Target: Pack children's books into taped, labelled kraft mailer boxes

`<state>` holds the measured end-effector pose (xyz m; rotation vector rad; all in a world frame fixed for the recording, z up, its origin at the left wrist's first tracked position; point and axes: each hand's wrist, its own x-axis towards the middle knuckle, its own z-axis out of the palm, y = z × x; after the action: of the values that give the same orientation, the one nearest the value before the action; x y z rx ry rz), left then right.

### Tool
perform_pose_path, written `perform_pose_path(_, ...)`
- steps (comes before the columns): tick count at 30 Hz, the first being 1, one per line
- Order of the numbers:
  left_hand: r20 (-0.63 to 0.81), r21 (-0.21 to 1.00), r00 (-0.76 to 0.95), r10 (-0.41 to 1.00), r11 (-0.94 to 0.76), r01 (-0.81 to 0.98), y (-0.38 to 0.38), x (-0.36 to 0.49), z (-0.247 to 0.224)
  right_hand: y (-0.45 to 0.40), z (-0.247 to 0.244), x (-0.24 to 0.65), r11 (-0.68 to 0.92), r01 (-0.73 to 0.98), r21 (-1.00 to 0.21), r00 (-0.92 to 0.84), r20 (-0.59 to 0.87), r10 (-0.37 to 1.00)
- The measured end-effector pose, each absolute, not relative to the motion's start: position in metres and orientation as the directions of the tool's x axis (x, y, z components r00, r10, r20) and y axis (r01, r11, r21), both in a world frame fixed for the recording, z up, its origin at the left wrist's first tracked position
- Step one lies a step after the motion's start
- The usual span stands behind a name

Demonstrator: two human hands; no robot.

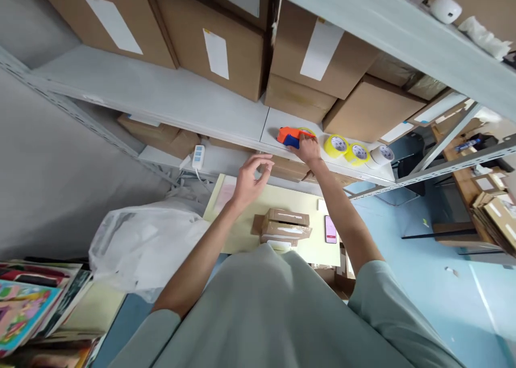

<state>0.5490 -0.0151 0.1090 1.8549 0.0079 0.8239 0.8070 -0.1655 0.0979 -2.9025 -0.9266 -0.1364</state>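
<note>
My right hand (308, 149) is closed on an orange and blue tape dispenser (289, 136) at the front of the grey shelf. Part of a yellow tape roll (307, 131) shows behind that hand. Just right of it stand two rolls of tape with yellow sides (336, 144) and a whitish roll (381, 156). My left hand (252, 180) hovers below the shelf edge, holding nothing, its fingers curved and apart from the thumb. Beneath both hands, a small cardboard box (285, 225) lies on the pale yellow table (234, 239), close to my body.
Large cardboard boxes (226, 40) line the shelf (161, 80). A phone (330, 229) lies on the table's right side. At left are a power strip (198, 156), a white plastic bag (149, 244) and stacked magazines (32, 303). A metal shelf post (443, 168) crosses at right.
</note>
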Motion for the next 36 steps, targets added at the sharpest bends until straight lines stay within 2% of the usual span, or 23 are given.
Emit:
perform_pose_path(7,0.398,0.908,0.804,0.442,-0.313,-0.277,-0.004,0.511,0.062,-0.205,0.095,0.753,-0.775,0.632,-0.008,0.768,0.141,0.625)
perform_pose_path(10,0.344,0.935,0.812,0.472,-0.250,-0.251,-0.006,0.498,0.050,-0.233,0.095,0.704,-0.720,0.693,-0.028,0.710,0.201,0.675)
perform_pose_path(14,0.313,0.948,0.848,0.428,-0.191,-0.253,-0.010,0.482,0.048,-0.260,0.102,0.638,-0.654,0.752,-0.083,0.656,0.195,0.729)
perform_pose_path(18,0.308,0.951,0.874,0.376,-0.147,-0.272,-0.010,0.467,0.052,-0.269,0.109,0.588,-0.622,0.773,-0.122,0.634,0.143,0.760)
perform_pose_path(27,0.323,0.943,0.912,0.252,-0.162,-0.290,-0.004,0.452,0.050,-0.274,0.120,0.541,-0.612,0.787,-0.077,0.616,0.064,0.785)
perform_pose_path(36,0.221,0.973,0.968,0.118,-0.096,-0.210,0.001,0.444,0.022,-0.271,0.129,0.535,-0.564,0.813,-0.142,0.546,-0.149,0.824)
